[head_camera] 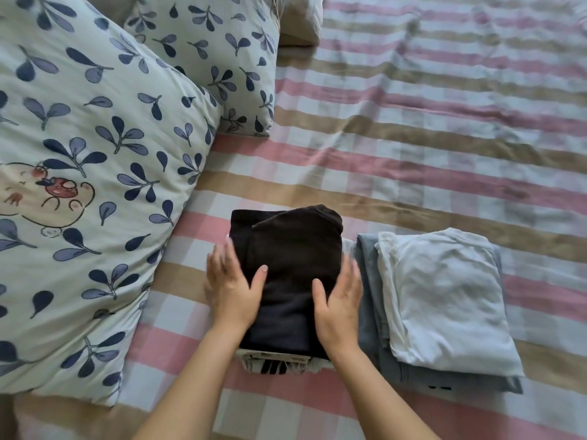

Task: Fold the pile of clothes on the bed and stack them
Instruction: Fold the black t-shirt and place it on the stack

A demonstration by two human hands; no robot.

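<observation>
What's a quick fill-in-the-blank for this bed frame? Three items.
1. The left hand and right hand both rest on the black garment, which lies to the ____ of the white garment.
2. The white garment sits on a grey-blue garment; that stack shows ____ items.
3. The leaf-print pillow has a cartoon that includes a red ____.
Missing: left; two; strawberry.
</observation>
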